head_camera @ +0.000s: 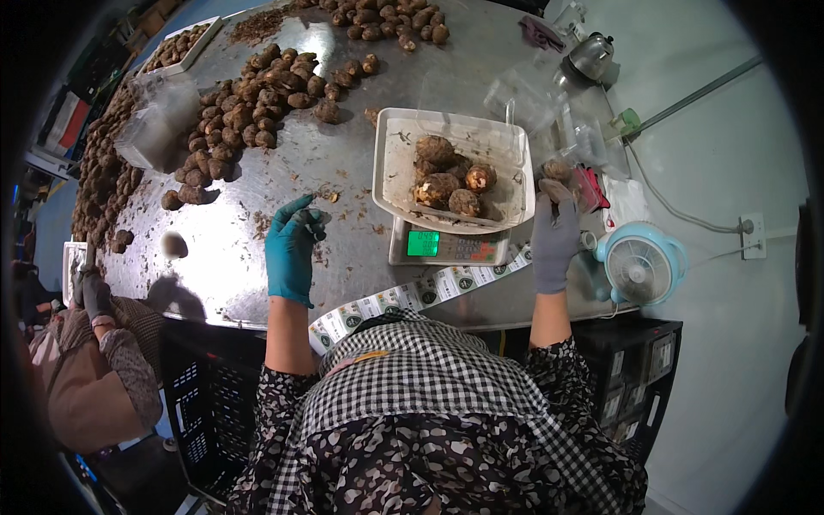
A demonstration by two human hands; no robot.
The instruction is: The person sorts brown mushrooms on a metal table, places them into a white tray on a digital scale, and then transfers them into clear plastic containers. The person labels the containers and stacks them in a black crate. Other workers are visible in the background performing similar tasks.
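My left hand [293,248], in a teal glove, is over the metal table with fingers apart and nothing in it. My right hand [555,238], in a grey glove, reaches to a brown taro corm [557,168] right of the tray; its fingertips meet the corm, but whether they grip it is unclear. Between my hands, a white plastic tray [393,206] rests on a digital scale [399,250] with a lit green display. Inside the tray, several taro corms [436,150] sit in a clear plastic box [499,209]. A strip of printed labels [393,300] curves below the scale.
Heaped taro corms [251,109] and stacked clear boxes [158,122] are at left. Clear containers [524,96], a metal kettle [589,58] and a blue fan [637,273] line the right. A blurred round thing [172,244] is near a co-worker's gloved hands [95,293].
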